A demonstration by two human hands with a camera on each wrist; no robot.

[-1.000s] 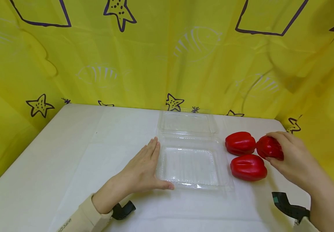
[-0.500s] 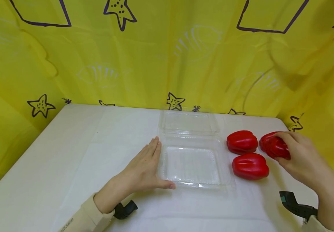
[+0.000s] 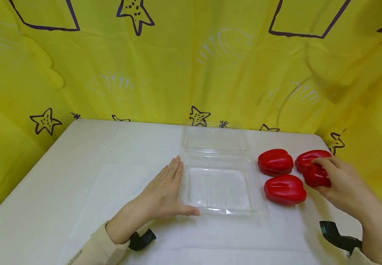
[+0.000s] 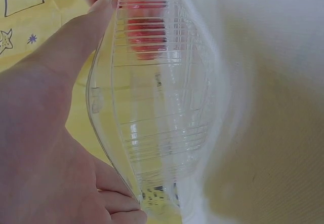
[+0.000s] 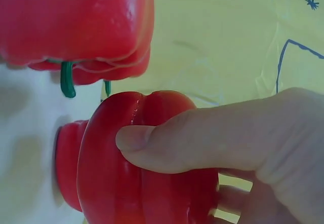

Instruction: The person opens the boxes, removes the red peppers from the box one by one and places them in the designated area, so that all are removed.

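Note:
In the head view a clear plastic clamshell container (image 3: 220, 189) lies with its lid (image 3: 215, 140) folded back away from me. My left hand (image 3: 159, 195) is spread along its left side, fingers straight at the left rim and thumb at the front corner. A red bell pepper (image 3: 316, 176) is gripped by my right hand (image 3: 346, 186), the thumb across its ribbed side in the right wrist view. Right behind it lies another red bell pepper (image 3: 310, 158), partly covered by the held one.
Two more red bell peppers, a rear one (image 3: 274, 162) and a front one (image 3: 285, 189), lie between the container and my right hand. Green stems (image 5: 67, 79) show on peppers in the right wrist view. A yellow patterned curtain (image 3: 164, 73) borders the white table (image 3: 137, 143).
My right hand has shifted right and then slightly nearer me with the held pepper, uncovering the pepper behind it. My left hand stays at the container's side.

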